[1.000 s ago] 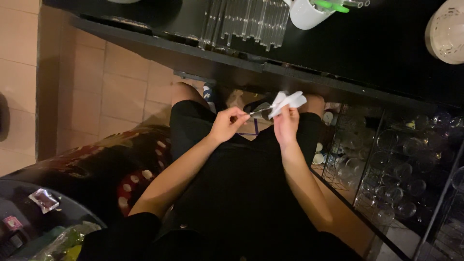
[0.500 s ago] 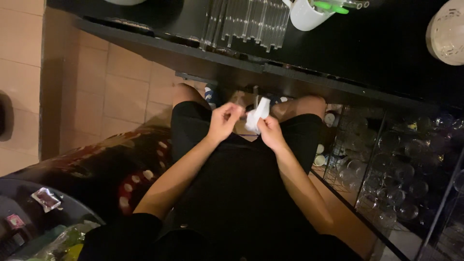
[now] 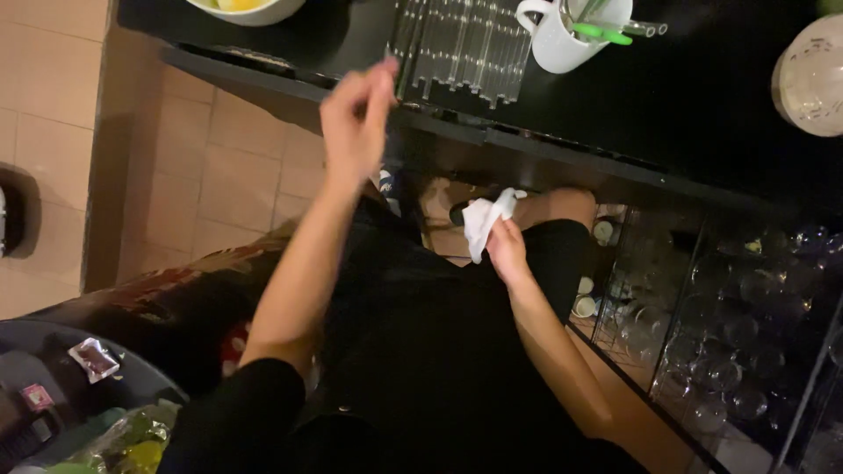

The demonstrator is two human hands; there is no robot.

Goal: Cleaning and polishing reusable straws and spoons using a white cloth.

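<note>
Below the black counter (image 3: 667, 105) edge, right hand (image 3: 507, 248) is closed on a white cloth (image 3: 483, 224), held at lap level. Left hand (image 3: 356, 123) is raised near the counter's clear glass rods (image 3: 465, 44), fingers loosely curled, grasping nothing visible. White mug (image 3: 562, 39) stands just beside the rods.

My left hand (image 3: 356, 118) is motion-blurred, so I can't tell whether it grips anything. The bowl (image 3: 246, 9) and round lid (image 3: 812, 75) are cut off by the frame edges; the glasses (image 3: 720, 333) under the counter are too dim to count.
</note>
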